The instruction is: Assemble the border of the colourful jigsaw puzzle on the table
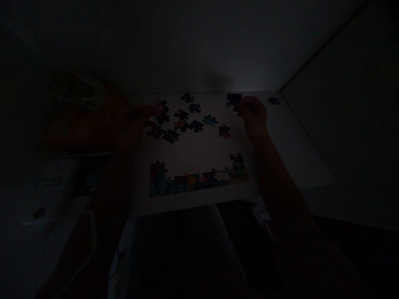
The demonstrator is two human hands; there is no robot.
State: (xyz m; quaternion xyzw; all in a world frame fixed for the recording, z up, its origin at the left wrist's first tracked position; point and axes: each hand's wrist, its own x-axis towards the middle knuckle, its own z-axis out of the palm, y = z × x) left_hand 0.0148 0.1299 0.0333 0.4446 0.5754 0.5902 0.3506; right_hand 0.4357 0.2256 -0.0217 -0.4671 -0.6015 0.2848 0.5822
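The picture is very dark. My left hand (135, 120) is at the left end of the white tabletop, its fingertips closed on the edge of a purple puzzle piece (160, 106) with round eye-like spots. My right hand (254, 114) pinches a dark puzzle piece (233, 99) near the back edge. Between the hands lie several loose pieces, among them a teal puzzle piece (210, 121), a plain dark puzzle piece (196, 126) and a reddish puzzle piece (225, 131). Closer to me is a joined puzzle strip (199, 181) with a white animal and plants, its two ends reaching higher.
A wall (193, 54) rises behind the white tabletop (199, 151). One more puzzle piece (274, 101) lies at the far right. Dim orange items (87, 120) stand left of my left hand. The table's front edge runs just below the joined strip.
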